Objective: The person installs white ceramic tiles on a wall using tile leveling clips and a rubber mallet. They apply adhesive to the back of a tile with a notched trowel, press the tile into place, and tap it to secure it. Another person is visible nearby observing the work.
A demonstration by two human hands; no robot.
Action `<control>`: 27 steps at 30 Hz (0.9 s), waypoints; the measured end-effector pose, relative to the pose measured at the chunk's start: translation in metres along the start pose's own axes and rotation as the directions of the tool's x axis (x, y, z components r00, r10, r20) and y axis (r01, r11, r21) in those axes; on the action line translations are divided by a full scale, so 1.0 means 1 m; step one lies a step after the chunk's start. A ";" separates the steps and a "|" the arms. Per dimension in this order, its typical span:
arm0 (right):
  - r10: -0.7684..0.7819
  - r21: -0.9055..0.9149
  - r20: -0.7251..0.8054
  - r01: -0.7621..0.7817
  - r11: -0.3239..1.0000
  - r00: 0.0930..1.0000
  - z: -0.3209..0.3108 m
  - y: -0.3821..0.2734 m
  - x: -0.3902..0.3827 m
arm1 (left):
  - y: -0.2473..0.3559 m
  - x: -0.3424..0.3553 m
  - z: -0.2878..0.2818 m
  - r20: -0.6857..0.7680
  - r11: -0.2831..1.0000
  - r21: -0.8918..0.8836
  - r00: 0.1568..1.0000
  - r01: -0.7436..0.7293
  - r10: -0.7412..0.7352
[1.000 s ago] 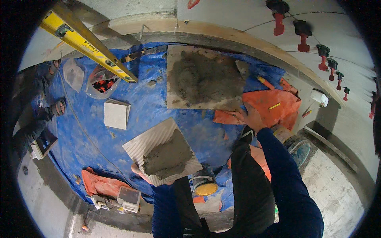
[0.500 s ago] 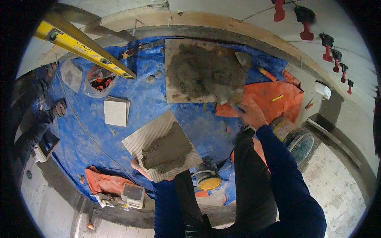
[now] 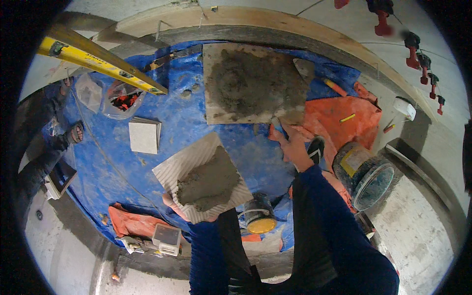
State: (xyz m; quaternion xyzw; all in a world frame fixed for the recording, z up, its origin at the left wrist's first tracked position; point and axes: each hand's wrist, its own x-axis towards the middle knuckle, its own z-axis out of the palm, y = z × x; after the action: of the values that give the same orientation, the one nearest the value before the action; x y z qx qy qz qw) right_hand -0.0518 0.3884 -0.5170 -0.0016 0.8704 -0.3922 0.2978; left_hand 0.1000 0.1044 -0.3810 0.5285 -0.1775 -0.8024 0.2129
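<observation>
My left hand (image 3: 178,208) supports a square tile (image 3: 169,169) from below at its near left edge. The tile's ridged back faces up, with a thick layer of grey mortar (image 3: 209,182) spread over its middle and right. My right hand (image 3: 296,148) is closed round a trowel (image 3: 278,126), of which only a bit of blue handle and a small grey part show. It is at the near right edge of a mortar board (image 3: 212,112). Wet mortar (image 3: 255,83) covers most of that board, and a grey triangular piece (image 3: 305,69) lies at its far right corner.
A blue tarp (image 3: 113,147) covers the floor. Stacked tiles (image 3: 143,136), a yellow spirit level (image 3: 103,61) and a bag of red pieces (image 3: 123,101) are left. Buckets (image 3: 361,172) stand right and between my legs. Another person's foot (image 3: 76,132) is far left.
My right hand has moved left and nearer to me, drawing the trowel to the board's near edge. The tile stays in my left hand, and the view has shifted slightly.
</observation>
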 end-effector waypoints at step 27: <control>0.199 0.560 0.390 -0.402 0.725 0.899 -0.044 -0.047 0.018 | -0.009 -0.002 0.015 0.190 0.986 -0.168 0.981 -0.008 0.040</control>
State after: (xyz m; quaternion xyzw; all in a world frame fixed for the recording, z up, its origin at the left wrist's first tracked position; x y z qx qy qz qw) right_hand -0.1007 0.3816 -0.4718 0.1804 0.6213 -0.5998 0.4708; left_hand 0.0857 0.1144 -0.3784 0.4266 -0.1361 -0.8592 0.2477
